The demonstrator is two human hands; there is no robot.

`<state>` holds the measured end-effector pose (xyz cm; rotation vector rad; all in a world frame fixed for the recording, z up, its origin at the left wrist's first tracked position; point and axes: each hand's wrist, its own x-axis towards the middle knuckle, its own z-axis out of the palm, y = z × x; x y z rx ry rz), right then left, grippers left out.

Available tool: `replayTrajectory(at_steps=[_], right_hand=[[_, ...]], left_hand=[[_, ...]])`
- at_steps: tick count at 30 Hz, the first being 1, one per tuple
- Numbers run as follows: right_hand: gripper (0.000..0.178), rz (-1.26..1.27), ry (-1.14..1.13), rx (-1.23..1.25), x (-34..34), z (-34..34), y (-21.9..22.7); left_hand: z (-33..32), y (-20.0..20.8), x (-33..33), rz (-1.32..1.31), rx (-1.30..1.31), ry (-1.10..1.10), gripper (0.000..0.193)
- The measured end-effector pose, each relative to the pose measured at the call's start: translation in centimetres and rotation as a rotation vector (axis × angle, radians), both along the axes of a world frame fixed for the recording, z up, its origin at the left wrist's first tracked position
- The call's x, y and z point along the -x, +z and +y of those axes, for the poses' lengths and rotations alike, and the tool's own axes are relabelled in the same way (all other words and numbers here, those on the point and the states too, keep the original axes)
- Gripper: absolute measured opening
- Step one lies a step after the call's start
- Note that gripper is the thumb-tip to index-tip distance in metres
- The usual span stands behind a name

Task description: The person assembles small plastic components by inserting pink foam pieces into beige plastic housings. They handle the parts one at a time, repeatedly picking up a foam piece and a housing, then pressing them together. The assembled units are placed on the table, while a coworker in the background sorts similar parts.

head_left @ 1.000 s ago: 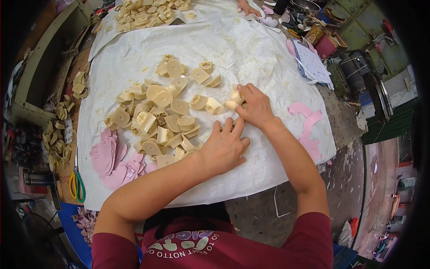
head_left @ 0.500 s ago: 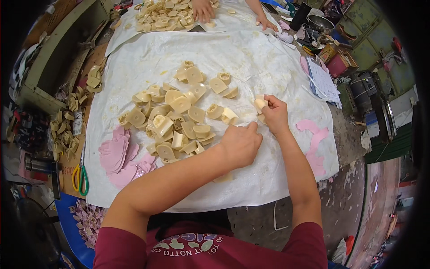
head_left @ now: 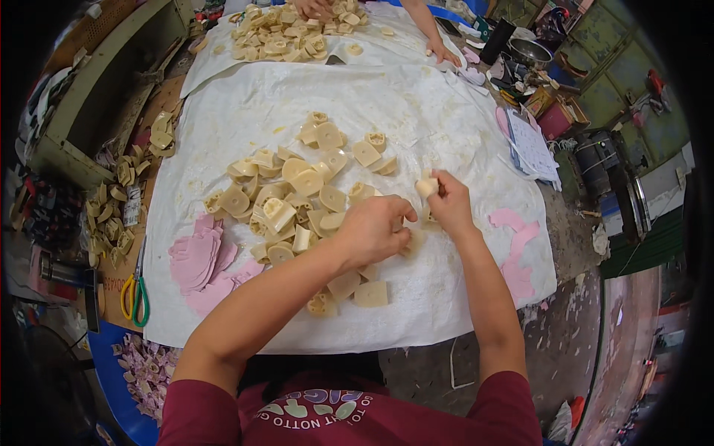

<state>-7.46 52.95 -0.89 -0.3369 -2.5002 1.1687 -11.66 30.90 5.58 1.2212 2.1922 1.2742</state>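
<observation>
My right hand pinches a small beige moulded plastic piece between thumb and fingers, above the white sheet at the right of the pile. Left of it, my left hand has its thumb and forefinger apart, with nothing visible between them. It hovers at the right edge of a pile of similar beige pieces, some with a rounded flat flap and some showing a hollow, ribbed end. Part of the pile is hidden behind my left hand and forearm. Nearer to me lie several more pieces, one of them a squarish beige piece.
Pink flat cut-outs lie at the left, and a pink curved strip at the right. Scissors with yellow and green handles rest beyond the left edge. Across the table, another person's hands are near a second beige pile.
My left hand has drawn back leftward from the right hand, and its fingers have spread. My right hand has shifted slightly down, still gripping a beige piece. The other person's hand has moved farther back.
</observation>
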Motion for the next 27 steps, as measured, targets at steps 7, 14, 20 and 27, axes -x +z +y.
replayTrajectory(at_steps=[7,14,20,27], right_hand=[[0.041,0.106,0.025,-0.655,-1.6,-3.5,1.2],[0.019,-0.022,-0.185,-0.233,-0.2,-1.9,1.2],[0.019,-0.005,-0.223,0.050,1.0,-0.5,0.5],[0.018,0.251,-0.254,0.357,0.3,-0.7,-0.5]], left_hand=[[-6.3,4.6,2.1,0.316,0.187,0.138,0.029],[-8.1,2.2,1.7,0.823,0.203,0.159,0.054],[0.7,1.6,-1.7,0.435,0.331,-0.124,0.054],[2.8,-2.8,-1.6,0.226,0.163,-0.126,0.031]])
